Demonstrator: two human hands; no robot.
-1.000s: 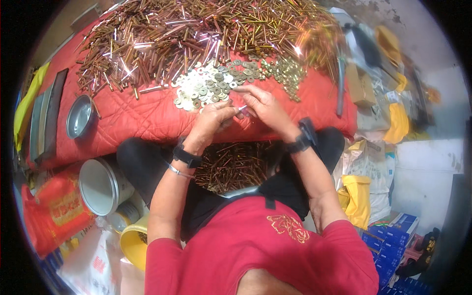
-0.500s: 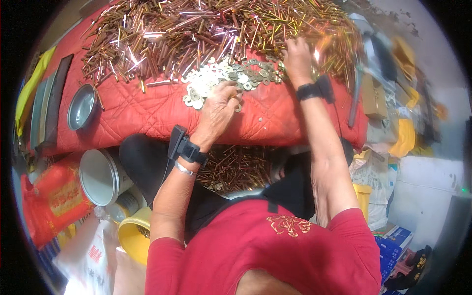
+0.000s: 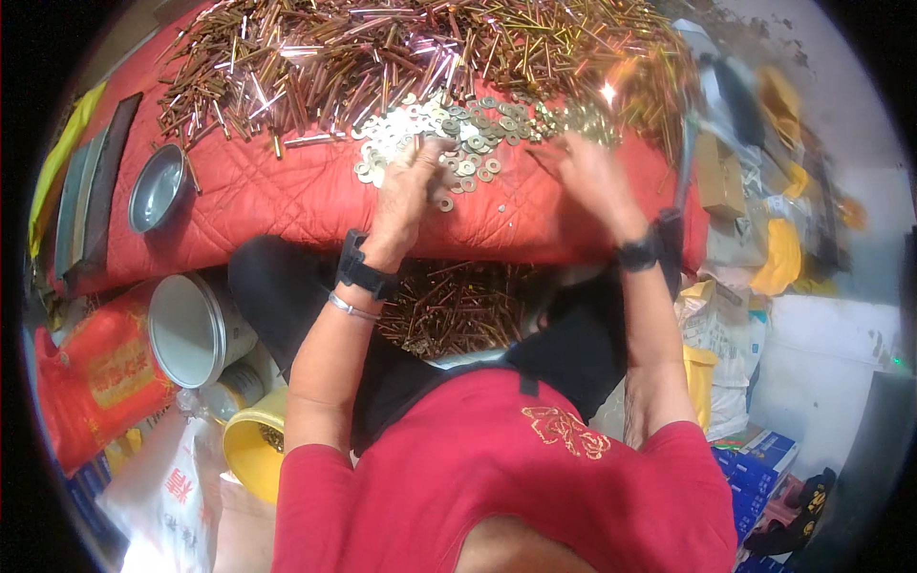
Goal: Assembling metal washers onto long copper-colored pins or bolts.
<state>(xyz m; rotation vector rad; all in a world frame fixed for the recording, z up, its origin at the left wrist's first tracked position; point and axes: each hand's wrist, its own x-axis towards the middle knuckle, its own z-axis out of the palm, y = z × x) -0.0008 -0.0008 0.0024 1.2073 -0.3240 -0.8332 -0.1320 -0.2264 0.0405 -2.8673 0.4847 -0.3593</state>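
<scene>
My left hand [image 3: 409, 196] is over the left part of a heap of flat round metal washers [image 3: 475, 143] on the red quilted cover [image 3: 287, 205]. Its thumb and fingers are closed together, and what they pinch is hidden. To the right, my right hand [image 3: 597, 181] is raised over the cover, slightly blurred, its fingers drawn together around what looks like a thin metal rod [image 3: 543, 153] pointing left. Beyond the hands lies a big pile of copper- and gold-coloured metal rods [image 3: 334, 67]. Small brass-coloured pieces [image 3: 592, 124] lie between that pile and my right hand.
A metal bowl [image 3: 159, 191] rests at the cover's left. Below the cover's near edge, more rods [image 3: 449, 306] lie between my knees. A grey-white bucket [image 3: 186, 329] and a yellow bucket [image 3: 256, 444] stand at lower left. A cardboard box [image 3: 718, 177] is at the right.
My right hand has come back from the rod pile toward me, now with a thin rod at its fingers. My left hand has shifted slightly left and away from me over the washers.
</scene>
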